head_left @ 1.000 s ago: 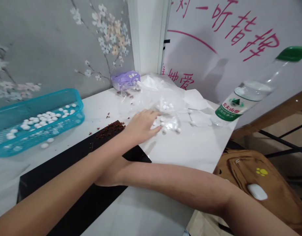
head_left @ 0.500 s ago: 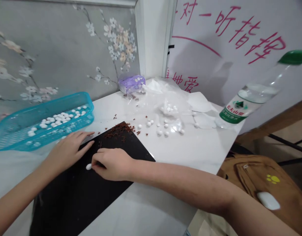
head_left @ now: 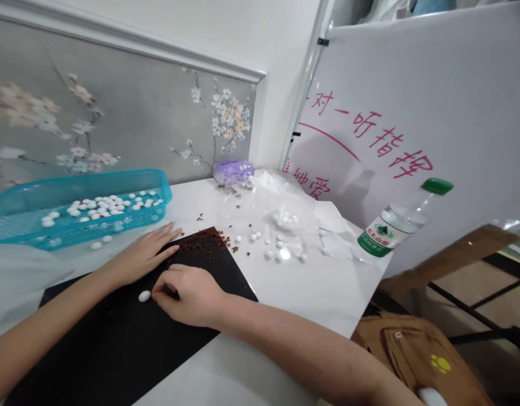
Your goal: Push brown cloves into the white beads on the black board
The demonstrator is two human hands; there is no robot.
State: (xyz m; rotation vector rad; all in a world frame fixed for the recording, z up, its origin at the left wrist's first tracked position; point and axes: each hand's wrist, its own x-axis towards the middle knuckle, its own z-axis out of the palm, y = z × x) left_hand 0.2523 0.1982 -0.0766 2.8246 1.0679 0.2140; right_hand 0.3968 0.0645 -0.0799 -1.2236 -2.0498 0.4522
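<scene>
Head camera: a person's right hand (head_left: 188, 293) rests on a black board (head_left: 116, 349) lying on a white table (head_left: 311, 287). Its fingers are curled shut, and the picture does not show whether anything is pinched inside them. A single white oval piece (head_left: 144, 296) lies on the board, touching those fingertips on their left side. Its long axis runs roughly left to right across the frame, and neither end can be told from the other. The left hand (head_left: 145, 256) lies open and flat on the board's far edge, just beyond the piece, but the right hand is nearer to it. Reddish-brown scraps (head_left: 201, 239) litter the board's far corner. A blue basket (head_left: 164, 194) holding more white pieces sits to the left, and a clear plastic bag (head_left: 285, 206) and a water bottle (head_left: 395, 225) sit to the right.
</scene>
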